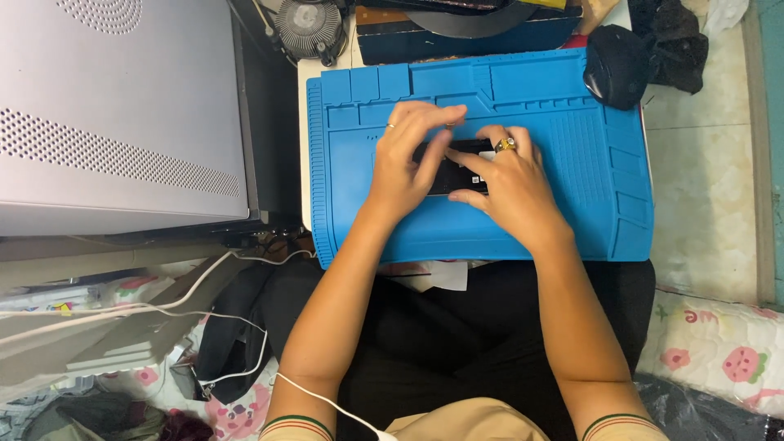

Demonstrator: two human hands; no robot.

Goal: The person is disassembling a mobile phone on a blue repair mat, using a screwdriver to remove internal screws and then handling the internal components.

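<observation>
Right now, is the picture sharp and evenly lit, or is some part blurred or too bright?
Head view: light is soft and even, no hard shadows; the blue mat is sharp; the left hand and right hand cover most of the black flat device; the grey case looks slightly washed out.

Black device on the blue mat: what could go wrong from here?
1. Both hands, left hand and right hand, cover most of the black device, so the person may not see well what the fingers are pressing.
2. The blue mat seems to rest over the lap and overhang its support; it might tip.
3. The white cable trails beside the left arm; it could snag.
</observation>
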